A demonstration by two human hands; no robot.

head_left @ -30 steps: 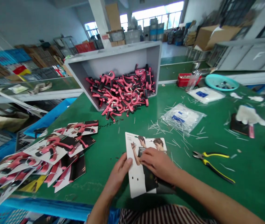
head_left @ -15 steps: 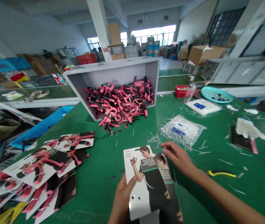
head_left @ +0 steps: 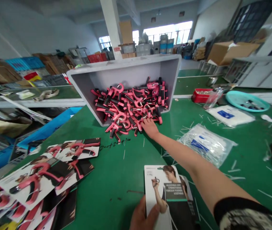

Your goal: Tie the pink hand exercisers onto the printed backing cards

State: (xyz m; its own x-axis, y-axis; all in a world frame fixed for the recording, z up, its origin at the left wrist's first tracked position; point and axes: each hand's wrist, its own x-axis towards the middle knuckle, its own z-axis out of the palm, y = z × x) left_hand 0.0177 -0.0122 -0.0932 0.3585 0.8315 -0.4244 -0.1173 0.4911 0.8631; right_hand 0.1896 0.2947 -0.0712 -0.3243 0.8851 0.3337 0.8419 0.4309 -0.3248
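Looks like coated paperboard on the white-and-black rectangular printed cards (head_left: 150, 183) in the left hand (head_left: 140, 216), smooth and faintly shiny. At the right hand (head_left: 150, 127), appears to be hard satin plastic on the pink-and-black curved hand grips (head_left: 126, 108), duller on the black sleeves, with glints of silvery metal. Beyond the right hand, looks like matt plastic on the large grey open-fronted bin (head_left: 126, 65), scuffed along the rim. Beneath both hands, looks smooth with soft sheen on the flat green tabletop (head_left: 107, 191). To the right of the right hand, seems thin, crinkled and glossy on the clear plastic bag with blue print (head_left: 207, 143); farther right, smooth plastic on the round turquoise tray (head_left: 236, 98).
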